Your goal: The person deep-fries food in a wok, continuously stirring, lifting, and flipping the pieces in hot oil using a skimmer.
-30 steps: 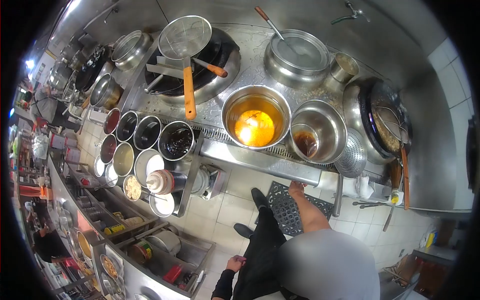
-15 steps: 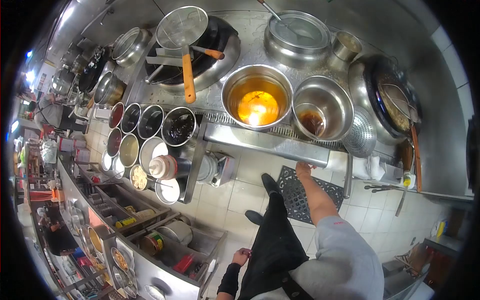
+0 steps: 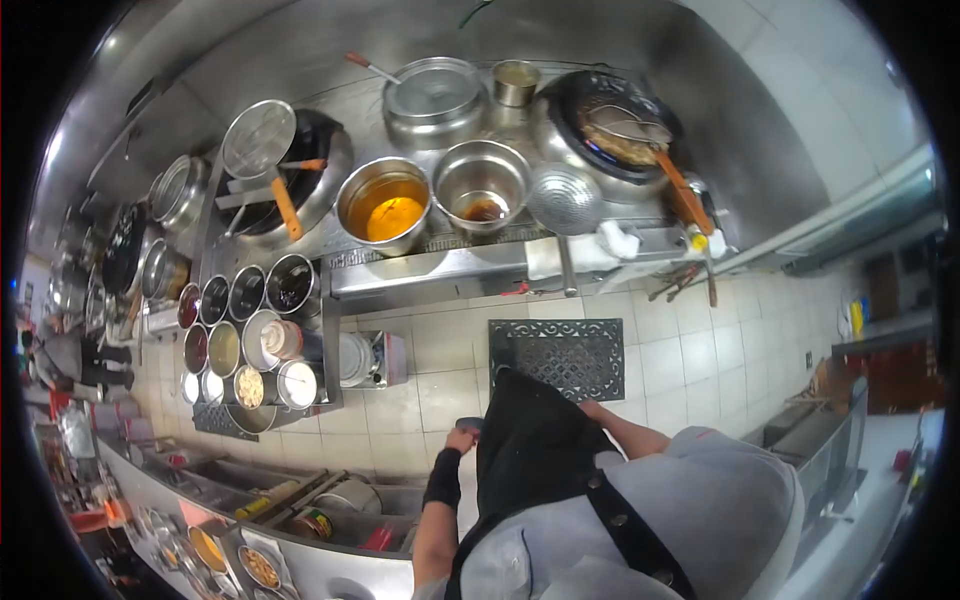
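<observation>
My left hand (image 3: pixel 462 440), with a black band (image 3: pixel 443 478) on its wrist, hangs low beside my black apron (image 3: pixel 535 435). Its fingers look loosely curled, and I make out nothing held in them. A dark shoe (image 3: pixel 469 424) shows just beyond it. On the other side of the apron is my right hand (image 3: pixel 592 410), close to the cloth, its fingers hidden. Ahead on the stove stand a steel pot of amber liquid (image 3: pixel 395 215) and a steel pot with a little brown liquid (image 3: pixel 482 208). A perforated ladle (image 3: pixel 566 198) lies beside them. Neither hand touches these.
A wok (image 3: pixel 262 175) with a strainer (image 3: pixel 259 139) is at left, another wok (image 3: pixel 622 128) at right. Several sauce containers (image 3: pixel 290 283) stand at the stove's left end. A black mat (image 3: pixel 560 360) lies on the tiled floor. A counter (image 3: pixel 300 560) runs behind at lower left.
My view has turned and drawn back, so the stove looks smaller and farther off. My right hand has come from the stove's front edge down to beside the apron.
</observation>
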Motion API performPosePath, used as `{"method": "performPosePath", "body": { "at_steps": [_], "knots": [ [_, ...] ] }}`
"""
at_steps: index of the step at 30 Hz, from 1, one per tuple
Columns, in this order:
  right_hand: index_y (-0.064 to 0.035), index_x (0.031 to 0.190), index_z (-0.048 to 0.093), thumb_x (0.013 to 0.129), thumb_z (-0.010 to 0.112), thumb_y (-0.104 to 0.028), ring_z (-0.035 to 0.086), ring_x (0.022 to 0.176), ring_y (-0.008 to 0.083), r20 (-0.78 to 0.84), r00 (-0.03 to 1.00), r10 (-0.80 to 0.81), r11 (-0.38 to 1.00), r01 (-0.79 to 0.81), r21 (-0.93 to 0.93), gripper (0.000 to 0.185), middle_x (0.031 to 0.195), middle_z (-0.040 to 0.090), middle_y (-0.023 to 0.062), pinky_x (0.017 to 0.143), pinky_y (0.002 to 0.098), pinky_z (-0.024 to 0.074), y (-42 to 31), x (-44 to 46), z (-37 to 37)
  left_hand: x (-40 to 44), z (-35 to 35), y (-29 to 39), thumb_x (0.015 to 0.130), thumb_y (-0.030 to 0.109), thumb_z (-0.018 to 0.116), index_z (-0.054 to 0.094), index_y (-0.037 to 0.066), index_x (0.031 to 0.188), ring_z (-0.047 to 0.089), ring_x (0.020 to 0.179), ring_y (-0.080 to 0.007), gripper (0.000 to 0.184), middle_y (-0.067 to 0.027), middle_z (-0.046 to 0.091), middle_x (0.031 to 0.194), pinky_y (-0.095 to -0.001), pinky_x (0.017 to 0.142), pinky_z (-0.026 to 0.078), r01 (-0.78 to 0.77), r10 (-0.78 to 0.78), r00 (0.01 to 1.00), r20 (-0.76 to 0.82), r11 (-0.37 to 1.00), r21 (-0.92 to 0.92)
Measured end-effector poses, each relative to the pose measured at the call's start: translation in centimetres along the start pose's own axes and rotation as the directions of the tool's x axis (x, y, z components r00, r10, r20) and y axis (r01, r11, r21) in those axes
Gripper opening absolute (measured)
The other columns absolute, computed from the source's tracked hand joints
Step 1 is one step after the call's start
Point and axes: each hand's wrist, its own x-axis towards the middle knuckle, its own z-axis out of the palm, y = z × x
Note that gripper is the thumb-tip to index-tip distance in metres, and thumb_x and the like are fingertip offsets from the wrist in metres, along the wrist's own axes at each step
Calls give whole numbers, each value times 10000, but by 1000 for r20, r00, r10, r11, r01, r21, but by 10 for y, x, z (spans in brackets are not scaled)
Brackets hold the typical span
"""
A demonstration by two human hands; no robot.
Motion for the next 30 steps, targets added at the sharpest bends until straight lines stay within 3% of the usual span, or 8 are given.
{"method": "performPosePath", "body": {
  "at_steps": [1,3,10,12,15,19,25,30],
  "knots": [
    [14,996,700,772,682,-477,687,907,309,-44,992,121,984,-114,136,539,972,696,219,769,398,543,6,-35,-9,2,-8,13,903,155,516,704,50,969,654,698,-147,225,-75,707,841,-294,561,509,-83,81,997,16,987,139],
    [26,846,722,723,791,-293,720,785,288,346,890,-298,461,451,-764,349,826,726,176,623,439,576,65,-28,-32,-4,-20,54,878,159,503,719,44,945,674,712,-168,254,-92,715,818,-312,612,534,-114,121,992,-33,982,149],
    [31,825,711,744,731,-105,712,633,268,46,969,244,965,-238,-113,160,778,712,189,514,386,580,91,-47,-92,-5,3,86,856,65,517,681,-14,1031,568,546,-154,253,-103,657,731,-291,485,463,28,-73,994,-81,887,-460],
    [55,913,690,738,692,-92,710,672,297,-457,889,-42,956,-97,-277,228,798,699,213,582,414,580,118,-36,-128,11,30,69,858,50,513,678,-23,1019,551,518,-158,242,-103,645,714,-300,456,449,144,-168,986,-13,879,-455],
    [106,1260,503,770,645,-190,506,1193,439,-811,584,33,998,-69,-9,590,1238,540,337,1048,473,393,120,-50,-219,8,80,91,857,136,537,724,26,934,614,599,-213,230,-104,664,732,-383,492,486,202,-184,979,94,942,-268],
    [48,1473,201,755,732,-248,355,1329,431,-969,229,88,994,46,101,941,1422,382,293,1059,543,345,128,-42,-370,12,131,145,838,281,586,757,110,943,691,809,-238,263,-97,732,886,-394,712,551,-161,151,987,56,903,397],
    [-18,1178,577,795,684,-183,642,738,250,-447,872,198,891,30,453,430,914,661,140,626,489,531,76,-17,-509,51,164,164,839,178,577,764,91,905,706,844,-198,217,-80,739,838,-334,812,542,-33,38,968,-247,999,25],
    [-8,775,585,821,573,-104,462,360,147,-823,560,-94,876,439,198,107,571,541,69,299,320,363,22,-49,-523,27,134,185,757,161,703,747,74,918,699,800,-234,188,-126,726,901,-353,788,546,-11,-17,968,-252,994,-106]
  ]
}}
